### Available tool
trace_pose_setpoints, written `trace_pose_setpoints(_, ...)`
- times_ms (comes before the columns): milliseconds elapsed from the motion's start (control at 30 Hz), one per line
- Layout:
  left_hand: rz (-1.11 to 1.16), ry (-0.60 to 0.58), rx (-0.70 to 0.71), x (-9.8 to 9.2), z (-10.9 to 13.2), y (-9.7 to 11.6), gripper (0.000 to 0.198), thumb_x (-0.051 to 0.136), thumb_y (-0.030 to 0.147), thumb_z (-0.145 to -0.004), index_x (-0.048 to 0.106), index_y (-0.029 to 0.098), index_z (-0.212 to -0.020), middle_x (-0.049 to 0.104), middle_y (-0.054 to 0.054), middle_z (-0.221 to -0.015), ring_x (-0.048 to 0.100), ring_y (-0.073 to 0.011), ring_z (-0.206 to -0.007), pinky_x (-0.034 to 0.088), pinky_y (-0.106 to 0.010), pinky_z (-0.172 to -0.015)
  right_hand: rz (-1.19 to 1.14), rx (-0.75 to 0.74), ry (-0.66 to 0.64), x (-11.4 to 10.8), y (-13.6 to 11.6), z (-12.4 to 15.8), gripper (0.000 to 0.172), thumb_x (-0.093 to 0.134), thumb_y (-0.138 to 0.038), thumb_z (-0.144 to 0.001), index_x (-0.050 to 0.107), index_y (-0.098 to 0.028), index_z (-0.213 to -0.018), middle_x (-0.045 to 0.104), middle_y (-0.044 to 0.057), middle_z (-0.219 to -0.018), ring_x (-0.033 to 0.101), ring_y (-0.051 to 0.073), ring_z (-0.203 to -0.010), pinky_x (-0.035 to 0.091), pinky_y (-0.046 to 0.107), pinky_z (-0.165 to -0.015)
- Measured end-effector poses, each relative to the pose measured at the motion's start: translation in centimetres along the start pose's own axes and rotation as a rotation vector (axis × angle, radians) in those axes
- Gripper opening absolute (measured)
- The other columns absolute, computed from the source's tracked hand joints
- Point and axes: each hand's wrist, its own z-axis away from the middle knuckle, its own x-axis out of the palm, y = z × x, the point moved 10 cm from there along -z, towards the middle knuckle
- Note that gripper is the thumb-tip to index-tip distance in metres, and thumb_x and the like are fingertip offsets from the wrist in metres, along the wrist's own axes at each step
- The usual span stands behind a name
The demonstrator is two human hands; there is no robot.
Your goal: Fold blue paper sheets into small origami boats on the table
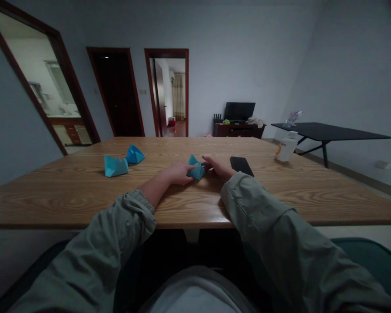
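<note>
A small folded piece of blue paper (195, 169) lies on the wooden table (84, 195) between my two hands. My left hand (176, 173) rests on the table with its fingers closed against the paper's left side. My right hand (219, 166) holds the paper's right side, fingers pinched on it. Two finished blue paper shapes sit further left: a lighter one (115, 166) and a darker one (135, 154) behind it.
A black phone (241, 165) lies just right of my right hand. A white bottle (286, 148) stands at the table's right. A black side table (329, 130) and a TV cabinet (239, 128) are behind. Doorways open at the back left.
</note>
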Motion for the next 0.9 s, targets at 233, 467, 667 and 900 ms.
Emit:
trace_pose_setpoints(233,0.02,-0.001,0.001,-0.2,0.0,0.2,0.051,0.055,0.044,-0.083,0.056,0.03,-0.132,0.067,-0.007,-0.12,0.061,-0.0274,-0.108,0.045,-0.036,-0.092,0.23,0.025,0.136,-0.4,0.3,-0.8,0.043,0.057,-0.049,-0.084,0.072,-0.01,-0.076,0.061,0.002,-0.061,0.045,0.011,-0.056,0.032,0.024,-0.052)
trace_pose_setpoints(467,0.059,-0.004,-0.062,-0.2,0.0,-0.6,0.062,0.058,0.044,-0.08,0.048,0.03,-0.14,0.068,-0.008,-0.117,0.062,-0.0273,-0.105,0.045,-0.035,-0.088,0.063,0.027,0.154,-0.2,0.7,-1.4,0.028,0.059,-0.017,-0.082,0.069,-0.011,-0.107,0.071,0.007,-0.084,0.057,0.012,-0.067,0.042,0.02,-0.058)
trace_pose_setpoints(667,0.045,-0.022,-0.052,0.2,-0.3,-0.7,0.04,0.056,0.045,-0.08,0.067,0.026,-0.114,0.071,-0.007,-0.105,0.064,-0.0256,-0.095,0.047,-0.033,-0.081,0.24,-0.049,0.156,-0.6,0.9,-1.4,0.022,0.061,-0.019,-0.081,0.072,-0.012,-0.098,0.069,0.005,-0.08,0.055,0.01,-0.064,0.038,0.019,-0.053)
trace_pose_setpoints(900,0.034,-0.016,-0.039,0.3,-0.2,-0.8,0.035,0.055,0.046,-0.079,0.071,0.023,-0.101,0.072,-0.008,-0.098,0.065,-0.0256,-0.089,0.048,-0.033,-0.075,0.259,-0.044,0.132,-1.3,1.8,-1.5,0.02,0.063,-0.024,-0.08,0.075,-0.011,-0.089,0.071,0.005,-0.076,0.056,0.012,-0.062,0.039,0.021,-0.054)
